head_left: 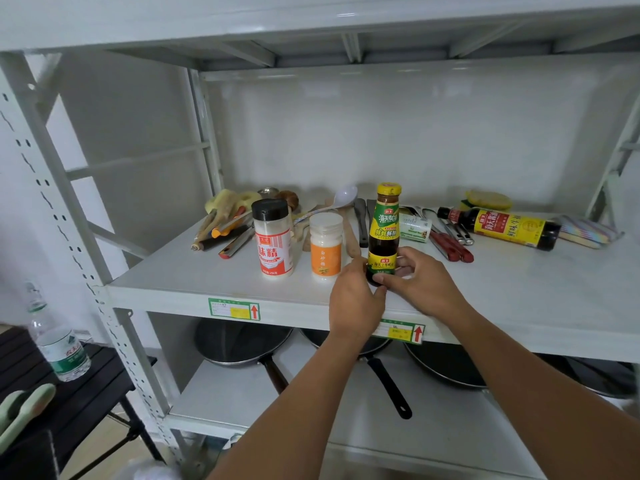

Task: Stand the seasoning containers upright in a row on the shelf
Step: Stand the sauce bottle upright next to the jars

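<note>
At the centre of the frame, nearest the camera, both hands meet around the base of a dark sauce bottle (383, 233) with a yellow cap. The left hand (355, 299) closes on its lower left side and the right hand (424, 280) wraps the lower right, fingers curled against the glass. The bottle stands upright near the front edge of the shelf (194, 271).

Just left of it stands a small jar with an orange label (325, 245), and left again a taller shaker with a black lid (273, 237). These three form a row, all upright, so that part of the job looks done or nearly so.

Farther back, toward the right of the frame, a soy sauce bottle (502, 227) lies on its side. A small white container (415, 228) lies behind the held bottle. Both seem left to stand up.

Along the back lie utensils (450, 242) and a white spoon (341, 199).
</note>
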A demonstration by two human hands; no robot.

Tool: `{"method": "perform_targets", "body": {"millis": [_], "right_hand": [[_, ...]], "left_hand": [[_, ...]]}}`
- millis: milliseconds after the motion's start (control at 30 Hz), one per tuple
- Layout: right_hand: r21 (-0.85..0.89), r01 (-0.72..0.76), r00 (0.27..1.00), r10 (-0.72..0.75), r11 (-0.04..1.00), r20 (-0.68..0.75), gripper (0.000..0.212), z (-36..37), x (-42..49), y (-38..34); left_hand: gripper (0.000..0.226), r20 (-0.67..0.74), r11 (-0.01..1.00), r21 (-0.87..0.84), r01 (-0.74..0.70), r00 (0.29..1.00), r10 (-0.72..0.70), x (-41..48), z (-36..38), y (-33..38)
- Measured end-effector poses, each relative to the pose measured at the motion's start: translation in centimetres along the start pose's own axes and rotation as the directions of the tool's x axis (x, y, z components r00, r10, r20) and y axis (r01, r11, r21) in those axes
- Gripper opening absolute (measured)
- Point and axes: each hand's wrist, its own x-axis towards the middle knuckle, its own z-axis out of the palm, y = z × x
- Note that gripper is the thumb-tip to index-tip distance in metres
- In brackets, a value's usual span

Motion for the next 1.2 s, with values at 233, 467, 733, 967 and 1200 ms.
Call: {"method": "perform_targets", "body": {"millis": [233,467,733,967,1200], "right_hand": [[-0.047,0.012,1.000,-0.012,0.999,0.008,0.048,0.38,0.40,0.45],[-0.047,0.031,1.000,-0.031,0.998,0.007,0.046,0.36,0.12,0.18],[-0.031,0.025,1.000,-0.025,0.999,0.011,0.047,0.36,0.13,0.21],[-0.036,0.004,1.000,-0.004,0.999,0.005,0.052,0.41,0.14,0.00],[-0.019,-0.016,1.000,0.016,1.000,0.002,0.052,0.18,0.01,-0.25]], "left_hand": [[0.032,-0.025,1.000,0.001,-0.008,1.000,0.008,-0.44,0.05,0.28],[0.044,-0.017,0.999,0.022,-0.029,0.999,0.029,-0.55,0.18,0.17],[0.054,-0.005,0.998,0.050,-0.037,0.999,0.037,-0.60,0.17,0.15],[0.050,-0.010,0.998,0.056,-0.040,0.999,0.041,-0.65,0.19,0.18],[0.053,-0.017,0.998,0.051,-0.036,0.999,0.036,-0.69,0.30,0.17]]}}
